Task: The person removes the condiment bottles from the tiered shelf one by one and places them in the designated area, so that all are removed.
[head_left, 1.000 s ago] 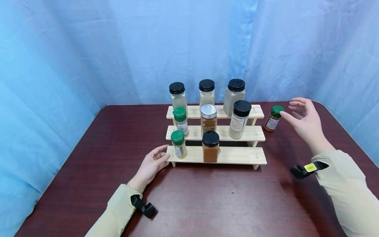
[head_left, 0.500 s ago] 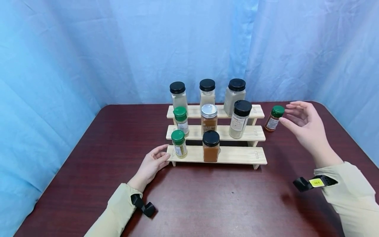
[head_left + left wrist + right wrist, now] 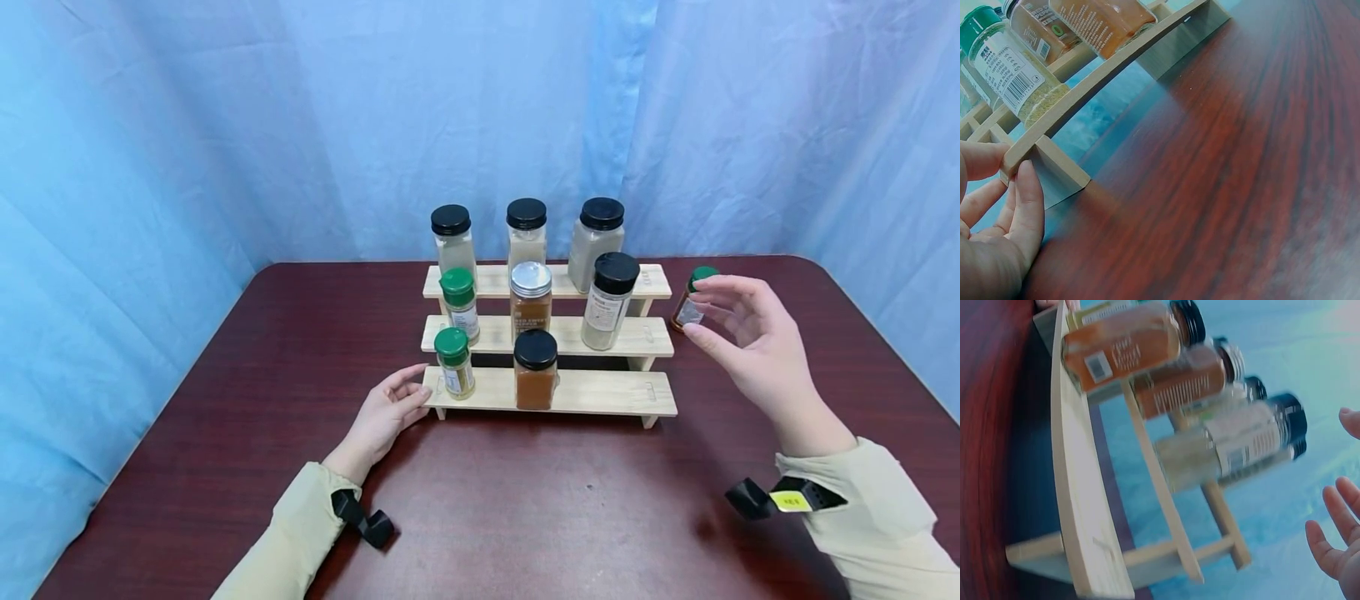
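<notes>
A three-tier wooden rack (image 3: 607,392) holds spice jars on every step. My left hand (image 3: 378,417) pinches the left end of the lowest shelf (image 3: 1063,112) between thumb and fingers. My right hand (image 3: 757,354) is raised to the right of the rack, fingers spread and gently curved with nothing in them. Behind its fingers, a small green-capped spice jar (image 3: 686,308) of red contents stands on the table, partly hidden. On the lowest shelf are a green-capped jar (image 3: 453,364) at the left and a black-capped jar of orange-brown powder (image 3: 535,383) near the middle.
The middle step carries a green-capped jar (image 3: 461,308), a silver-lidded jar (image 3: 529,304) and a black-capped shaker (image 3: 607,312). Three black-lidded jars, one a wide jar (image 3: 595,250), line the top step. Blue curtains (image 3: 337,125) surround the dark red table (image 3: 525,517).
My right hand has drawn away from the green-capped jar at the right, moving nearer to me, and now overlaps it in view. My left hand stays at the rack's end.
</notes>
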The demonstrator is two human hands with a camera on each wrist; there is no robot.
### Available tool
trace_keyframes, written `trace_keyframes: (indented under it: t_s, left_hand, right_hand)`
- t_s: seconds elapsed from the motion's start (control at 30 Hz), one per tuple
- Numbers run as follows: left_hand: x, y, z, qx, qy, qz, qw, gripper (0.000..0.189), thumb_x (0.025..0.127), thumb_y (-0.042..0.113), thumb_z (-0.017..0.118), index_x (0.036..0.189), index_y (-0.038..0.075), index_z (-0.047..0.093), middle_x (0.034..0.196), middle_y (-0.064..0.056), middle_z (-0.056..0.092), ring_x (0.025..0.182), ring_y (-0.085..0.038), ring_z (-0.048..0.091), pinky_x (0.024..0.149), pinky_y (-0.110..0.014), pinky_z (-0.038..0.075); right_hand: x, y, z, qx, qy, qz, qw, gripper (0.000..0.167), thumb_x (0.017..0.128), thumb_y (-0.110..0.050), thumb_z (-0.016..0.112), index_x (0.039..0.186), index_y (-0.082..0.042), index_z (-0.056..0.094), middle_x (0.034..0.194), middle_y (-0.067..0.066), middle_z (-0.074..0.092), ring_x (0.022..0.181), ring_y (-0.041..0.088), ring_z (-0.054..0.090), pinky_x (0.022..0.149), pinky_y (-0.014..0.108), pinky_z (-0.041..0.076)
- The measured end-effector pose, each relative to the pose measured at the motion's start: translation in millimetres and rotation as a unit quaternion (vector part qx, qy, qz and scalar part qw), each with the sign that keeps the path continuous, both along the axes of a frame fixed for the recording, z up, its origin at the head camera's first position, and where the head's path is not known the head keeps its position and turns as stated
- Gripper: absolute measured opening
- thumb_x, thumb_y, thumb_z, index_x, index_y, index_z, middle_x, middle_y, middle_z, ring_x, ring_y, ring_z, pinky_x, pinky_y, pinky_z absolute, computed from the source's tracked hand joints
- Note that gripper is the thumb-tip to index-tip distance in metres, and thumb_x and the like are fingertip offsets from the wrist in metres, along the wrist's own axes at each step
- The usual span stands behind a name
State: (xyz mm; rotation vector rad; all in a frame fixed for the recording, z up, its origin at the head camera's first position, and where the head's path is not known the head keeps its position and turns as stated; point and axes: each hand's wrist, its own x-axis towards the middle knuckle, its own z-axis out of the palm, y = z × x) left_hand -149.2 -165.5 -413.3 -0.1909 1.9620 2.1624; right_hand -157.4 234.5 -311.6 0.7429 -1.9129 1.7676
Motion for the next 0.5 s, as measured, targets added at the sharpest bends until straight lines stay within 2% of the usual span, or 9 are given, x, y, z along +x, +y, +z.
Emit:
trace_keyframes:
  t_s: [0.1,0.2,0.4,0.5]
  left_hand:
    - [0.2,0.4,0.2,0.002,0.0,0.001,1.0,0.05,0.093,-0.002,0.052,0.141,0.0,0.038,0.083,0.008,0.057,0.073,-0.001,0.056,0.071,-0.017,0.052]
    - [-0.1,0.4,0.3,0.002,0.002,-0.002,1.0,0.05,0.093,-0.002,0.052,0.141,0.0,0.038,0.083,0.008,0.057,0.074,-0.001,0.056,0.071,-0.017,0.052]
    - [-0.6,-0.9,0.2,-0.001,0.003,-0.001,1.0,0.05,0.094,-0.001,0.052,0.141,0.0,0.038,0.084,0.008,0.056,0.074,-0.001,0.056,0.071,-0.016,0.052]
    - [-0.4,-0.8,0.1,0.0,0.003,-0.001,1.0,0.05,0.094,-0.002,0.052,0.141,0.0,0.038,0.084,0.008,0.056,0.074,-0.001,0.056,0.071,-0.016,0.052]
  right_hand:
    - [3.5,-6,0.2,0.006,0.036,0.033,0.9988,0.05,0.075,0.025,0.06,0.122,0.011,0.05,0.119,0.003,0.058,0.107,0.011,0.057,0.092,0.017,0.044]
    - [7.2,-15,1.5,0.028,0.058,0.045,0.9969,0.046,0.077,0.017,0.066,0.119,0.015,0.048,0.12,0.001,0.058,0.108,0.01,0.057,0.094,0.017,0.044]
    - [11.4,-40,2.6,0.083,0.059,0.044,0.9939,0.05,0.066,0.031,0.061,0.113,0.016,0.051,0.12,0.0,0.056,0.112,0.011,0.053,0.095,0.018,0.043]
    - [11.6,-51,2.5,0.104,0.057,0.042,0.9921,0.05,0.063,0.032,0.062,0.109,0.015,0.052,0.12,0.002,0.056,0.115,0.011,0.051,0.095,0.017,0.043]
